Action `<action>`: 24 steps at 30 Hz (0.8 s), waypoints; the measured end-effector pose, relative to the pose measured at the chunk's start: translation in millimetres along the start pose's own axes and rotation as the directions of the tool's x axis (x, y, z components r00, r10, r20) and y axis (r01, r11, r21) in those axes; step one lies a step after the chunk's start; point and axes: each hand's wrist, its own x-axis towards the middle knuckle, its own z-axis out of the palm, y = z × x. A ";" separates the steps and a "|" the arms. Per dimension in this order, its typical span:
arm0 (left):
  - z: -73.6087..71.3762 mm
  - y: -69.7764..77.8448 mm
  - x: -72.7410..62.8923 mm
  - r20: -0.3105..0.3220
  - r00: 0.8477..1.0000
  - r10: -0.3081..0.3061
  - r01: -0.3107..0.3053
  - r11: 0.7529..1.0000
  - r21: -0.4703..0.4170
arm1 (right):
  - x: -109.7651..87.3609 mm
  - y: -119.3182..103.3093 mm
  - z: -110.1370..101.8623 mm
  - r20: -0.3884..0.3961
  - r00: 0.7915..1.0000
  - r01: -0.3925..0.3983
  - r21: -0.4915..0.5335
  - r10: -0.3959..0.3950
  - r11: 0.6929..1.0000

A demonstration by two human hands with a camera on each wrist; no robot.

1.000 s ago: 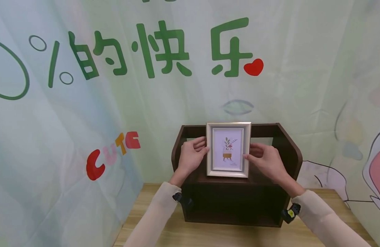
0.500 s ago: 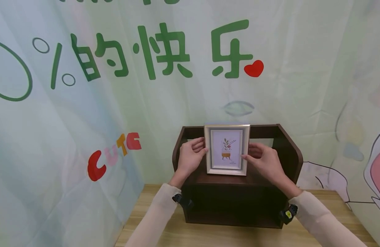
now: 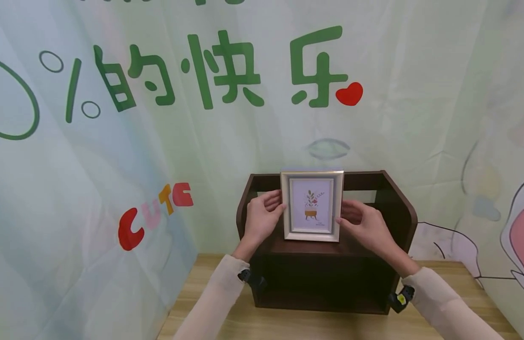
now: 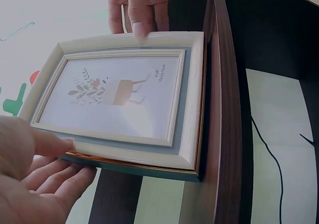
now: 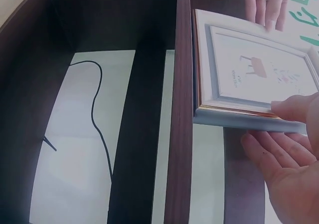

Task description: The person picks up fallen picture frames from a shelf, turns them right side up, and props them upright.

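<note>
A cream picture frame with a plant-pot print stands upright on the upper shelf of a dark brown desktop rack. My left hand pinches its left side, thumb on the front edge and fingers behind. At the opposite side, my right hand holds it the same way. The left wrist view shows the frame close beside the shelf's front edge. In the right wrist view, the thumb lies on the front border, and the fingers reach underneath the back.
Below the upper shelf is a dark lower compartment. The rack stands on a wood-grain table. A printed fabric backdrop hangs close behind and on both sides. In the wrist views, a thin dark line shows through the rack's opening.
The picture frame has shifted slightly left and farther back on the shelf, mostly in the first half second. Both hands keep their hold at its sides.
</note>
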 end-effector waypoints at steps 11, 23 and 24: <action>3.4 -2.2 2.4 -0.005 1.000 0.023 -0.023 1.000 -0.001 | -7.0 -2.5 -1.4 -0.006 1.000 0.001 -0.002 -0.001 1.000; 6.9 -7.9 13.8 0.007 0.998 0.057 -0.057 0.998 0.008 | -21.6 -3.0 10.2 -0.055 0.997 0.050 0.032 -0.048 0.998; 7.4 -9.0 15.1 0.015 0.998 0.059 -0.059 0.998 0.003 | -23.3 -3.1 11.1 -0.057 0.997 0.050 0.032 -0.049 0.998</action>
